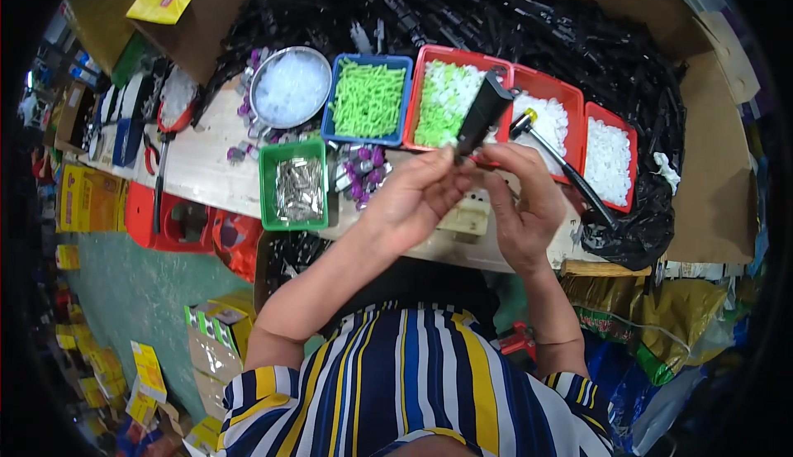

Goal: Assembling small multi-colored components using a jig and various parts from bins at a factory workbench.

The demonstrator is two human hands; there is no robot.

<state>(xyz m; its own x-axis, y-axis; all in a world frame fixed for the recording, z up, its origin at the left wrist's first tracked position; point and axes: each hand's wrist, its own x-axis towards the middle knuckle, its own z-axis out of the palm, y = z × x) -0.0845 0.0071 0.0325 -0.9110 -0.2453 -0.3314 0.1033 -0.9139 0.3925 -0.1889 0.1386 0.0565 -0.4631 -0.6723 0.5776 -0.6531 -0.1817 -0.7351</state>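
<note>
Over the front of the bench, my left hand [417, 198] and my right hand [529, 202] meet at a black plastic part [483, 114], long and tapered, tilted up and away from me. Both hands have their fingers closed around its lower end. Something small and reddish shows between the fingertips, too small to name. Below the hands lies a cream block [467, 217], partly covered by them. A hammer [570, 168] with a yellow-tipped head rests across the red bins to the right, its dark handle slanting toward me.
A blue bin [408, 85] holds green sticks; a red bin [420, 73] holds green and white pieces. Two red bins [588, 130] hold white pieces. Metal pins fill a green bin [266, 184] beside a metal bowl [327, 97]. Black parts [570, 31] are heaped behind.
</note>
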